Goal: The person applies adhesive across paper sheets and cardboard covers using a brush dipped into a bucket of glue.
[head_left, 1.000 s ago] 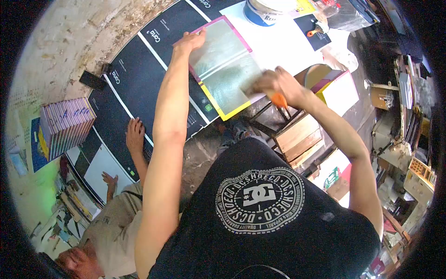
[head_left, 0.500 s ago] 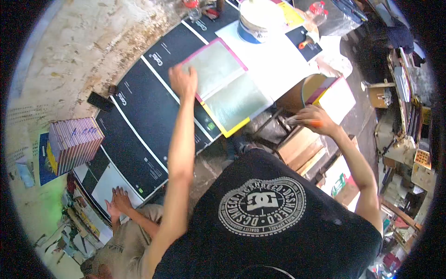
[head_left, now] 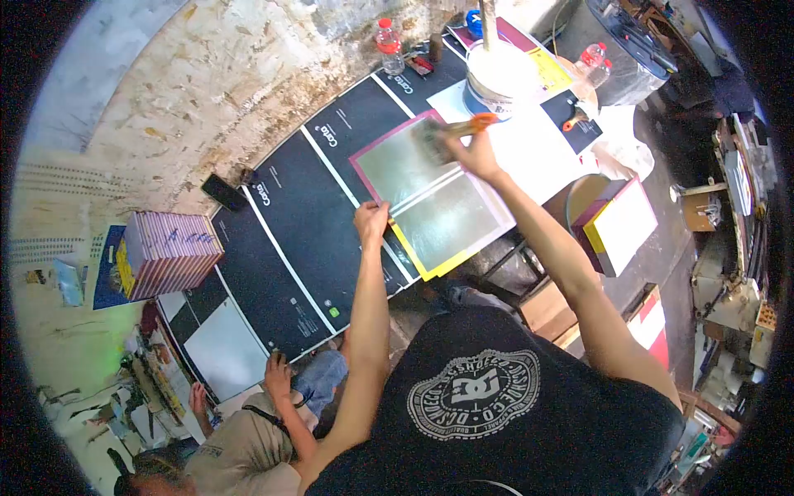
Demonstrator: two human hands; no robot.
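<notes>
An open book cover (head_left: 453, 217) lies on the table, its grey boards showing inside a pink and yellow border. My left hand (head_left: 371, 221) is closed at the cover's near-left edge, by the spine gap, with fingertips on the border. Over the upper board, my right hand (head_left: 477, 157) grips a paintbrush (head_left: 473, 126) by its orange handle. The bristles are smeared by motion at the board's upper part; whether they touch it is hard to tell. Beyond the cover stands a white bucket (head_left: 488, 91) with a stick upright in it.
Black printed sheets (head_left: 306, 215) cover the table. A stack of books (head_left: 174, 255) and a phone (head_left: 224, 192) lie left. Behind are a bottle (head_left: 389, 48) and another brush (head_left: 574, 120). A white-covered stack (head_left: 624, 227) sits right. Another person (head_left: 240, 446) works at lower left.
My right hand has brought the brush from the right side over the cover. My left hand has shifted down to the cover's edge. The view has moved, and the other person's hands have separated.
</notes>
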